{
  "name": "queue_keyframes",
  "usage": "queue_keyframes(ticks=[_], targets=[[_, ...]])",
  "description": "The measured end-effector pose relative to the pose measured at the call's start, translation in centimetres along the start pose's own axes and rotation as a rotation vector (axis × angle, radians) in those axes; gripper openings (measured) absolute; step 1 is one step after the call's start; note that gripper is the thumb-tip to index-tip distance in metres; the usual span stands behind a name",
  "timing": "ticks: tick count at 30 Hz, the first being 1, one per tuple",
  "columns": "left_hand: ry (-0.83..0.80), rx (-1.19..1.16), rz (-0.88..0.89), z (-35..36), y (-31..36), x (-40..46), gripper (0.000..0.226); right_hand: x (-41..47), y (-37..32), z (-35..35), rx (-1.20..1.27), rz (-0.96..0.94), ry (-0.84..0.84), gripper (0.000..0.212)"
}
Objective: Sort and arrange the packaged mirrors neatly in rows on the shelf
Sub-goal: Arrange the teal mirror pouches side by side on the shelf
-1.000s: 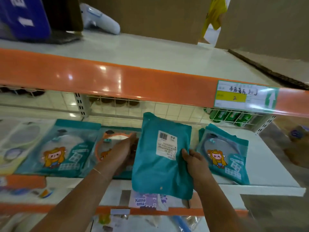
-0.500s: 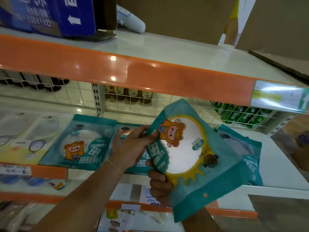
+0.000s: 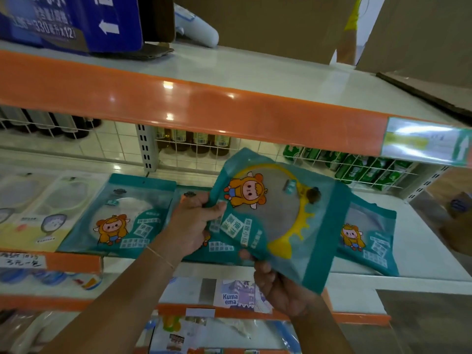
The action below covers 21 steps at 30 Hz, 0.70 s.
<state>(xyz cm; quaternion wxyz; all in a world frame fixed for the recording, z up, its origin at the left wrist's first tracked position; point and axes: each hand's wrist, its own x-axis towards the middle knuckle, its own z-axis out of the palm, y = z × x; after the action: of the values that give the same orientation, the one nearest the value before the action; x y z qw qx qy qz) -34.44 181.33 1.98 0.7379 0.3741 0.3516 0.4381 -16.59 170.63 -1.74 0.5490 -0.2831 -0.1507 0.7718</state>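
Nearest, the right hand (image 3: 278, 284) grips the lower edge of a teal packaged mirror (image 3: 275, 221), tilted above the shelf (image 3: 421, 267); the left hand (image 3: 194, 223) pinches its left edge. Behind it, more teal mirror packets (image 3: 120, 221) lie flat in a row.

upper shelf (image 3: 255, 70): white, glossy orange front lip with light glints | blue carton (image 3: 71, 21) at its left end, cardboard (image 3: 268, 24) along its back | wire grid (image 3: 204, 152) behind lower shelf, bottles (image 3: 194, 141) and green cans (image 3: 357, 167) beyond | price tag (image 3: 421, 141) at lip's right end
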Motion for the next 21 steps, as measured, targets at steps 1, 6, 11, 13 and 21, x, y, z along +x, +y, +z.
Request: queue_keyframes(ticks=[1,6,11,13,21], targets=[[0.002,0.009,-0.027,-0.2,-0.2,-0.2,0.022,-0.2,-0.1,0.1,0.046,-0.03,-0.028,0.069],[0.047,-0.077,-0.126,-0.1,-1.9,-1.4,0.032,-1.0,0.1,0.0,-0.041,-0.127,0.017,0.049],[0.046,-0.063,-0.184,2.6,-5.5,-3.5,0.036,-1.3,0.1,2.0,-0.253,-0.322,0.326,0.03],[0.029,0.023,-0.169,3.8,-6.8,-4.4,0.03,-1.8,-0.5,2.2,-0.293,-0.396,0.462,0.017],[0.063,0.341,0.011,4.7,-5.5,-3.5,0.046,-4.1,-7.3,-1.2,-0.592,-0.366,0.551,0.016]])
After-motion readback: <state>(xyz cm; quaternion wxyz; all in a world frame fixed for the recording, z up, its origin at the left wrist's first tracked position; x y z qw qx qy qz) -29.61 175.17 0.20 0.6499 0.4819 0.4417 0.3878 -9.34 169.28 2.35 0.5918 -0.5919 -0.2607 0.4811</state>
